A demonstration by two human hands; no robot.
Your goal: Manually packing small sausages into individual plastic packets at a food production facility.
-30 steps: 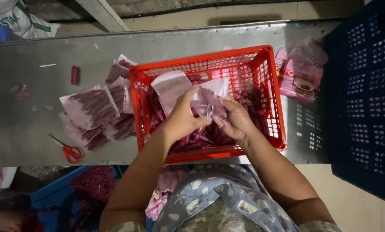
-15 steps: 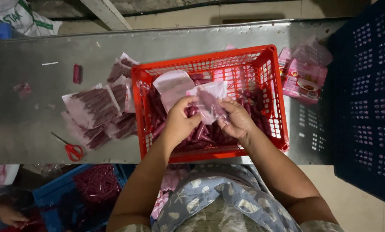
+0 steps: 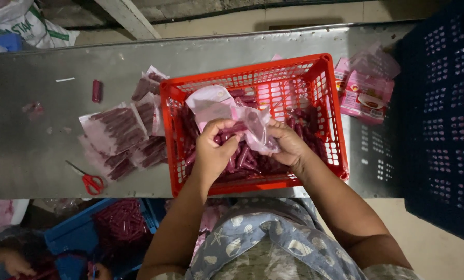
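Note:
Both my hands work over a red plastic basket on a steel table. My left hand pinches several dark red sausages and pushes them at the mouth of a clear plastic bag. My right hand grips that bag by its lower edge. Loose dark red sausages lie in the basket beneath my hands. A second empty clear bag lies in the basket's back left.
Filled sausage bags are piled left of the basket, red-handled scissors in front of them. Pink printed packets lie to the right, beside a dark blue crate. Another person's hand reaches near a blue crate of sausages below.
My hands have shifted slightly within the basket, and the bag now hangs between them with sausages at its mouth. The other person's hand has moved into the lower left.

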